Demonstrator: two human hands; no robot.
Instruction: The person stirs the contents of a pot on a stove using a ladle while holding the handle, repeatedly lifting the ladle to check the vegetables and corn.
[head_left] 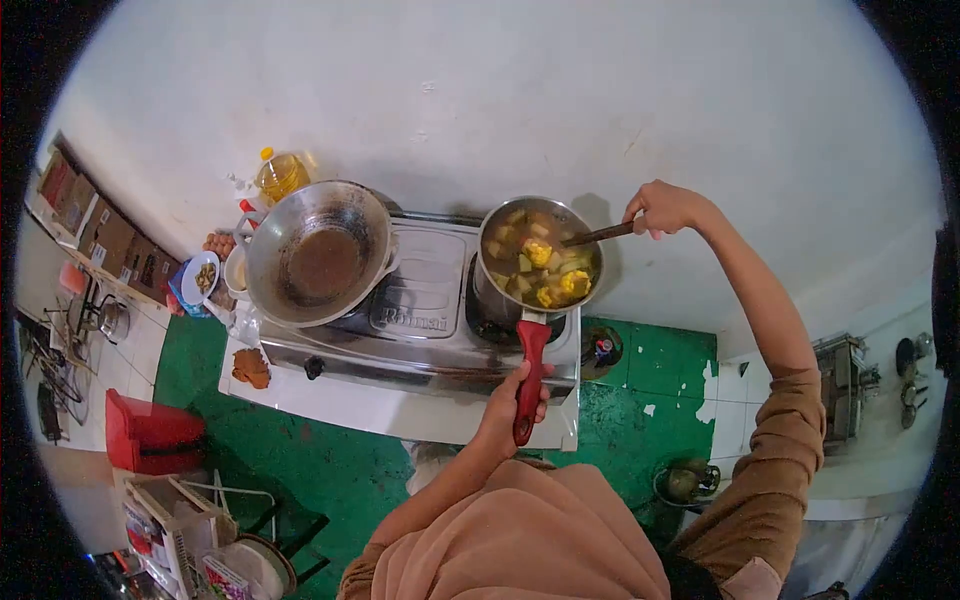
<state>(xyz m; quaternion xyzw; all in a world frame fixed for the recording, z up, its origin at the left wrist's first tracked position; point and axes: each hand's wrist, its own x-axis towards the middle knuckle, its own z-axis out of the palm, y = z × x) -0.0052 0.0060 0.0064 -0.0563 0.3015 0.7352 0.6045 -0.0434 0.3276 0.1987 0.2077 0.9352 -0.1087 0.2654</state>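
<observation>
A saucepan (487, 235) of soup stands on the right burner of the gas stove (420, 285). Corn pieces (538, 251) and green and pale vegetable chunks show in its broth. My left hand (508, 408) is wrapped round the pan's red handle (531, 350), which points toward me. At the upper right, my right hand (664, 209) grips the end of a brown wooden spatula or spoon (600, 235). The tool slants down over the pan's right rim, and its tip is hidden in the soup.
A large wok (330, 260) sits on the left burner. Left of it are an oil bottle (282, 176), eggs (218, 243) and a plate of food (200, 278). A red bin (152, 432) stands on the green floor; a white wall rises behind the stove.
</observation>
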